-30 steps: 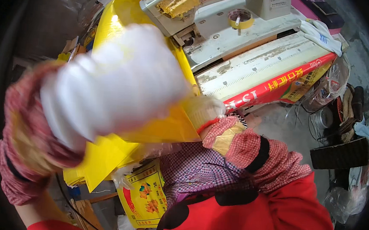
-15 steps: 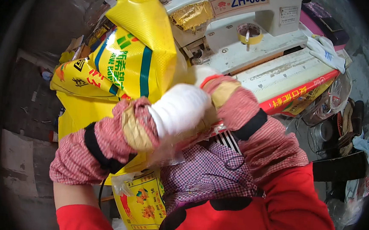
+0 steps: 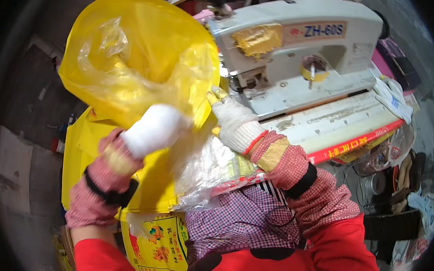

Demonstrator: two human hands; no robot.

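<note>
Currently, the sack: a large, glossy yellow plastic sack (image 3: pixel 153 35) gapes left of the sewing machine, with the left grip at its near edge and the right grip beside its right edge.
Left grip: the person's left hand in a bright white glove (image 3: pixel 158 129); blur hides the fingers, so whether they pinch anything cannot be told.
Right grip: the person's right hand in a cream knit glove with yellow fingertips (image 3: pixel 234 122); fingers reach out, thumb spread apart from them; contact with the sack cannot be told.
Direction: the sack's mouth faces up toward the head; its rounded rim stretches from upper left to lower right, while the body's long axis is hidden.
Liner: thin, shiny, wrinkled clear plastic (image 3: pixel 112 36) inside the mouth.
Pile: flat, smooth yellow sheets (image 3: pixel 145 193) beneath the sack.
Film: crumpled transparent film (image 3: pixel 207 162) below the right grip.
Machine: grey-white sewing machine (image 3: pixel 270 21) with a rounded arm.
Counter: worn, pale, scuffed counter (image 3: pixel 324 118), red along its front.
</note>
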